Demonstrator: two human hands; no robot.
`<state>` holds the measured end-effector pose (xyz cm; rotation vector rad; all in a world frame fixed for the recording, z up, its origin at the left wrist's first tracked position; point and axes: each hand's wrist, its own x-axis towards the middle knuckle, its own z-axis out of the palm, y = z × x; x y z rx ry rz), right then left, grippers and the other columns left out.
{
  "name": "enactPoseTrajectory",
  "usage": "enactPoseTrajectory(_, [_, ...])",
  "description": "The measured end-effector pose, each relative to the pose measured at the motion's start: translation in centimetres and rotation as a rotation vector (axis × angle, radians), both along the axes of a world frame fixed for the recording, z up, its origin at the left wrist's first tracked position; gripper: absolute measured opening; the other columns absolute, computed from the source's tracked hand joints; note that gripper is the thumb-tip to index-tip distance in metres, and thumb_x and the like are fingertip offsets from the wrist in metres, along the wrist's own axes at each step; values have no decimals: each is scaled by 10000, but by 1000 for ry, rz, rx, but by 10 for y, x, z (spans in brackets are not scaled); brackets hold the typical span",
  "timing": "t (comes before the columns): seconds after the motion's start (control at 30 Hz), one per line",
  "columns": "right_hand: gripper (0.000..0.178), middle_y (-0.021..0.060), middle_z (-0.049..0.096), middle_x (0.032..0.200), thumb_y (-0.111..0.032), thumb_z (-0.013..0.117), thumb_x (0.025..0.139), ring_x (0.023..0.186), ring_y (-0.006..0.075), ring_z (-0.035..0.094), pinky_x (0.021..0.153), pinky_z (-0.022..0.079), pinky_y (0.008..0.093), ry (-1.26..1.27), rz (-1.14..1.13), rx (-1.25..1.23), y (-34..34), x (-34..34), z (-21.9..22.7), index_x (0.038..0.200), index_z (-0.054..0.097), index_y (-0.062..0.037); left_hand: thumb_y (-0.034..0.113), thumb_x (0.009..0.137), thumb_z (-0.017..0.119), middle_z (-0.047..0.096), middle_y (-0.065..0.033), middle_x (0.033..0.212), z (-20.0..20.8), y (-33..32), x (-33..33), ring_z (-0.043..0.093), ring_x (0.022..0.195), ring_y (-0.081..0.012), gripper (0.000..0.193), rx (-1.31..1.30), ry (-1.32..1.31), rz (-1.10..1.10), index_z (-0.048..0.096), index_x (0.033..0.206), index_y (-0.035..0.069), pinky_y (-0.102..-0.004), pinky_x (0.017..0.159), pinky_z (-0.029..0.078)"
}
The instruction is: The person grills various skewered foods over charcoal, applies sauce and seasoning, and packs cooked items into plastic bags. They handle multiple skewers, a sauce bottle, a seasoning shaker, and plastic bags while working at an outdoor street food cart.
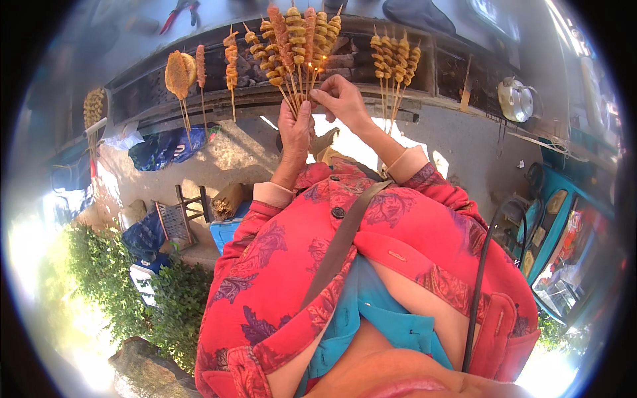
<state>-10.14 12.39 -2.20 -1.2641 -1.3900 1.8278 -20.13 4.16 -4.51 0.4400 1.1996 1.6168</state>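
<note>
My left hand point(296, 129) is closed round the lower ends of several wooden sticks. Above it fans out a bundle of food skewers point(292, 43), some spiral-cut and yellow-brown, others pinkish and sausage-like, over the long charcoal grill point(345, 56). My right hand point(342, 103) is closed in a pinch at the bundle's right edge, thumb and forefinger at a stick; its fingertips partly hide the spot. Small bright flames point(323, 58) show among the sticks just above my fingers.
More spiral skewers point(396, 60) lie across the grill to the right. Leftward are a flat round food piece on sticks point(178, 76), a thin sausage skewer point(201, 66) and an orange-brown skewer point(231, 60). A metal kettle point(516, 99) stands right; red-handled pliers point(178, 14) lie beyond the grill.
</note>
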Motion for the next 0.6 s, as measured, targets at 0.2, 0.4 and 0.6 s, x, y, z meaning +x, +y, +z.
enactPoseTrajectory(0.2, [209, 16, 570, 651, -183, 656, 848, 509, 53, 512, 428, 405, 205, -26, 95, 213, 2, -4, 6, 843, 580, 12, 128, 921, 553, 473, 65, 703, -8, 4, 3, 358, 501, 14, 119, 76, 65, 31, 475, 984, 65, -154, 413, 268])
enactPoseTrajectory(0.4, [158, 13, 573, 699, -139, 608, 872, 527, 46, 492, 444, 398, 196, -15, 111, 153, 6, -7, -6, 898, 563, 11, 148, 932, 534, 460, 58, 676, 0, 6, 4, 345, 466, 5, 124, 80, 55, 33, 465, 992, 65, -160, 390, 259])
enactPoseTrajectory(0.6, [152, -5, 560, 754, -102, 579, 879, 564, 30, 477, 467, 406, 187, 69, 91, 296, 0, -11, 4, 984, 551, 5, 160, 953, 482, 450, 50, 646, 14, 8, 5, 336, 430, -3, 114, 22, -112, 80, 446, 1022, 77, -167, 358, 248])
